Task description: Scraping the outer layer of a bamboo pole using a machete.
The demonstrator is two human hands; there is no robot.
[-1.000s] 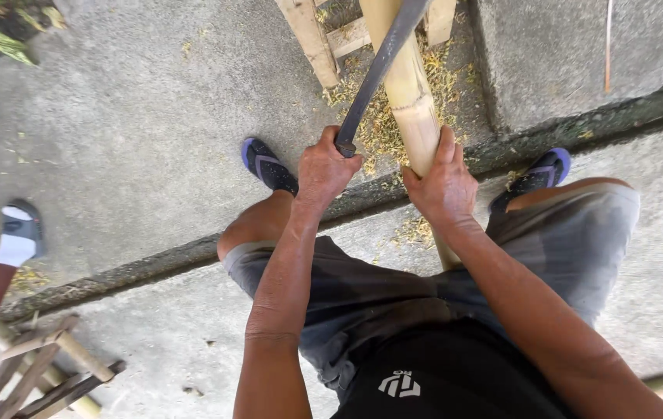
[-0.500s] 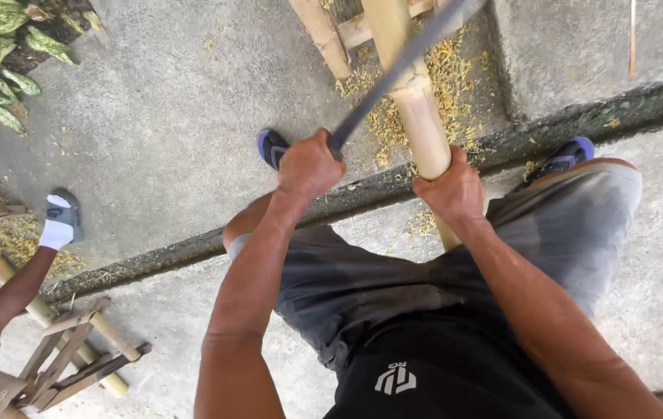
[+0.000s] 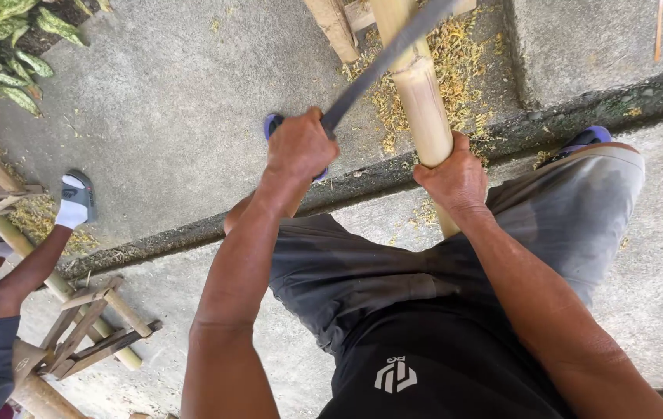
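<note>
Left hand (image 3: 300,146) shifted leftward, blade (image 3: 382,64) slanting up-right, bamboo pole (image 3: 418,93) near-upright

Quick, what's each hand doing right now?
Left hand: closed around the handle of a long blade.
Right hand: closed, gripping the bamboo pole.

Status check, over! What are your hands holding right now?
Left hand gripping long blade. Right hand clamped round bamboo pole. Blade laid across pole. Another person's leg off left, clear.
</note>
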